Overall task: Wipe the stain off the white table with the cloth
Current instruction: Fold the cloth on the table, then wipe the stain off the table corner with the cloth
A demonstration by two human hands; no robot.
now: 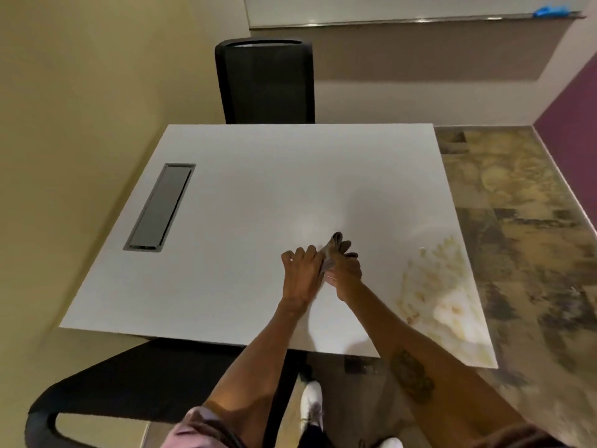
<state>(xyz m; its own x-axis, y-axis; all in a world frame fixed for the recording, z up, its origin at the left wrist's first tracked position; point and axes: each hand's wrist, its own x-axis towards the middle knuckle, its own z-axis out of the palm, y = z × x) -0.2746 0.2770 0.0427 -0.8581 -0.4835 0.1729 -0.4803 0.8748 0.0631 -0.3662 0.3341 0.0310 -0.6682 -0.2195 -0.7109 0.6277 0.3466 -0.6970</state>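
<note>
The white table fills the middle of the head view. A yellowish-brown stain spreads over its near right corner. A grey cloth is bunched up between both hands above the table's near middle, left of the stain. My left hand grips the cloth's left side with curled fingers. My right hand holds it from the right, fingers wrapped over the fabric. Most of the cloth is hidden by the hands.
A grey cable hatch is set into the table's left side. One black chair stands at the far edge, another black chair at the near edge. A whiteboard ledge with a blue object runs along the back wall.
</note>
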